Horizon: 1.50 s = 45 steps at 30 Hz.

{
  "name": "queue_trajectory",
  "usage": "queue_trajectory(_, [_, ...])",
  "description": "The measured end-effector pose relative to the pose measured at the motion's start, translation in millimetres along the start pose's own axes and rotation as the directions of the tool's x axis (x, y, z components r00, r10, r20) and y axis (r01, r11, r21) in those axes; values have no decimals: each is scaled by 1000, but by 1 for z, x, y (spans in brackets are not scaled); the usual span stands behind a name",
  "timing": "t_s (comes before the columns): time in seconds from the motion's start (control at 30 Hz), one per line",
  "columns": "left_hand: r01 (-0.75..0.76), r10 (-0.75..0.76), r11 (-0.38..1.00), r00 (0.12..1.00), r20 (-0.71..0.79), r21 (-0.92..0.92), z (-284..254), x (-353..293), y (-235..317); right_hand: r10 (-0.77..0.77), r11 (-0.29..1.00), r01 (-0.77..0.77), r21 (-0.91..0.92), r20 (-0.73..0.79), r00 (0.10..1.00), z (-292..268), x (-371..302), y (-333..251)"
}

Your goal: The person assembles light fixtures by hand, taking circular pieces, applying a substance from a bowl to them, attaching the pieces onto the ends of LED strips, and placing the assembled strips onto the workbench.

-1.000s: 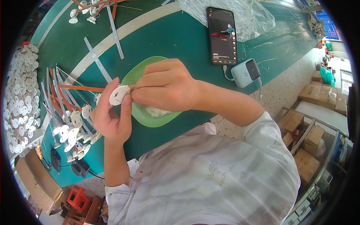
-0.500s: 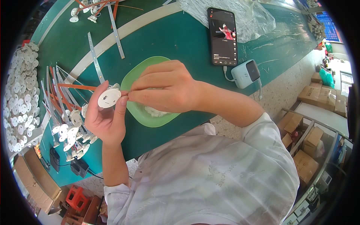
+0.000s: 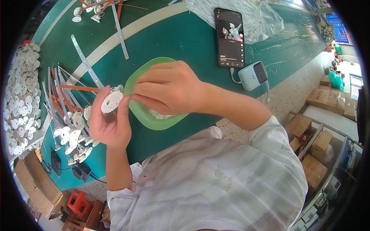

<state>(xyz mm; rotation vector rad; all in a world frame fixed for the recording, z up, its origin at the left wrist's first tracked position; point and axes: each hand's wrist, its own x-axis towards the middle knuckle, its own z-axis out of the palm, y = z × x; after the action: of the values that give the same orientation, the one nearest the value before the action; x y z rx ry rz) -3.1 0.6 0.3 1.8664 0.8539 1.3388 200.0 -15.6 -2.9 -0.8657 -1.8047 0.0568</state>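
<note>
My left hand [image 3: 117, 129] grips a round white slotted disc [image 3: 111, 102] by its edge, between thumb and fingers. A pale strip dotted with small spots [image 3: 85, 61] sticks out behind that hand, apparently joined to the disc. Close by on the right, my right hand [image 3: 171, 87] has its fingertips pinched together near the left thumb; anything between them is too small to make out. Under the right hand lies a green dish [image 3: 132, 79] with small white pieces [image 3: 160, 114] in it, partly covered by the hand.
Left of my hands lies a bunch of similar discs [image 3: 72, 139] with strips. A large heap of white discs [image 3: 21, 104] rises at the far left. A phone [image 3: 230, 38], a cabled power bank [image 3: 253, 76] and a clear plastic bag [image 3: 266, 23] rest on the green table [image 3: 173, 38].
The strip behind my left hand has swung to the left and leans more. The disc has turned slightly. My right hand stays pinched near it, with its fingers shifted a little.
</note>
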Motion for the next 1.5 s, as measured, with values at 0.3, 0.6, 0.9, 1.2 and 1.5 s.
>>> queue_trajectory(0.3, [-80, 68, 991, 991, 118, 105, 7, 5, 3, -43, 999, 44, 32, -29, 999, -2, 1, -1])
queue_trajectory(0.6, [-283, 180, 908, 930, 322, 309, 7, 7, 11, -154, 988, 154, -12, -168, 974, 1, 2, 1])
queue_trajectory(0.9, [-382, 271, 872, 897, 348, 307, 4, 6, 7, -117, 993, 118, -26, 21, 993, -4, -1, -3])
queue_trajectory(1.2, [-326, 234, 882, 930, 285, 340, 10, 13, 7, -44, 999, 46, -29, 70, 997, 5, -4, 0])
queue_trajectory(1.5, [-238, 215, 881, 971, 102, 410, -24, 30, 19, -87, 995, 87, 41, 13, 996, 3, 1, 6])
